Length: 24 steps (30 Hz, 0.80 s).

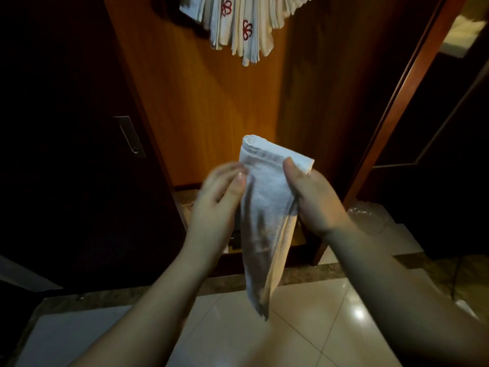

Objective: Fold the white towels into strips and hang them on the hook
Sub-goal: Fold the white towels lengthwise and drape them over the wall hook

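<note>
A white towel (264,207), folded into a long narrow strip, hangs in front of me with its folded end up and its tail pointing at the floor. My right hand (315,197) grips its upper right edge, thumb over the front. My left hand (219,197) is blurred at the towel's left edge, its thumb touching the cloth and its fingers loosely spread. Several folded white towels with red flower marks (246,25) hang in a fan at the top of the wooden door; the hook that carries them is not visible.
An orange-brown wooden door (211,102) stands straight ahead. A dark panel with a metal pull handle (129,136) is on the left. A wooden frame (397,102) runs up on the right. Glossy floor tiles (304,313) lie below.
</note>
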{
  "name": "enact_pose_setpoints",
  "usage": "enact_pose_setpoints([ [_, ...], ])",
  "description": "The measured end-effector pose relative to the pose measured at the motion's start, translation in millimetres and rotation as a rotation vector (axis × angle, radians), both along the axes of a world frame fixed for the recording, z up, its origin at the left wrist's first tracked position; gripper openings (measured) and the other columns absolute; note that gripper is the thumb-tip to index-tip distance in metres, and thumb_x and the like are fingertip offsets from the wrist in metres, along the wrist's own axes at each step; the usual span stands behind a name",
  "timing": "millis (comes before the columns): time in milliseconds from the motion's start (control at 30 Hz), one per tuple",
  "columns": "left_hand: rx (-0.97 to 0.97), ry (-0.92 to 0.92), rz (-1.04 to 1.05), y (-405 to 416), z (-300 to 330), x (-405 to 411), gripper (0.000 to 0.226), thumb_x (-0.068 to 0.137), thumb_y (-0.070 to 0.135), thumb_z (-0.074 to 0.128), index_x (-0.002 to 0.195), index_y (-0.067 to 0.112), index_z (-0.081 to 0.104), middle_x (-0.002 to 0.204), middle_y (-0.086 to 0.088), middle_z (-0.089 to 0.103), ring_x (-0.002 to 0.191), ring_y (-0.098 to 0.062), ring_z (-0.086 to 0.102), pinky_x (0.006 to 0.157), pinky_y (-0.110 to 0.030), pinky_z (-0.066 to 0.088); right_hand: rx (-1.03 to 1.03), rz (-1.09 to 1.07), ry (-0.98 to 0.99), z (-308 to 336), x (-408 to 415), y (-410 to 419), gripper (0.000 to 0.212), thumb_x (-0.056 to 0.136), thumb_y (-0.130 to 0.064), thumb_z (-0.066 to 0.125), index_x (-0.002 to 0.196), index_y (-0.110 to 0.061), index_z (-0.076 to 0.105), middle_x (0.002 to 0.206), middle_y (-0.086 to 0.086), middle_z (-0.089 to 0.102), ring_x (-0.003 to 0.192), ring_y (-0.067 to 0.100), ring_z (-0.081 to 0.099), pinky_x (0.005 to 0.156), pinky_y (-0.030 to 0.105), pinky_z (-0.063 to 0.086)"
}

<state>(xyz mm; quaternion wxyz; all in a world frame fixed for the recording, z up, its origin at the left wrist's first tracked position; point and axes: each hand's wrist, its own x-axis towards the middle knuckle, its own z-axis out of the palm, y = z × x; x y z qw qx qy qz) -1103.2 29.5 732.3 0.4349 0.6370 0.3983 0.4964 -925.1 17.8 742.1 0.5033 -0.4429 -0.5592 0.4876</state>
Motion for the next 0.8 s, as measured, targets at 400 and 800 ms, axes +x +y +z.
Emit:
enact_pose_setpoints([
  [400, -0.254, -0.311, -0.399, 34, 37, -4, 0.068, 0.063, 0.045, 0.090, 0.123, 0.023, 0.068, 0.124, -0.007, 0.070, 0.115, -0.027, 0.067, 0.089, -0.036, 0.057, 0.055, 0.243, -0.018, 97, 24, 35, 0.042, 0.096, -0.044, 0.045, 0.101, -0.017, 0.077, 0.107, 0.006, 0.075, 0.105, 0.023, 0.071, 0.086, 0.030, 0.058],
  [800, -0.474, -0.292, -0.294, 36, 40, 14, 0.051, 0.079, 0.035, 0.076, 0.121, 0.008, 0.067, 0.115, -0.014, 0.073, 0.106, -0.033, 0.071, 0.085, -0.043, 0.059, -0.124, 0.053, 0.351, 14, 34, 56, 0.083, 0.087, -0.078, 0.037, 0.149, -0.023, 0.040, 0.142, 0.004, 0.058, 0.135, 0.025, 0.052, 0.115, 0.055, 0.033],
])
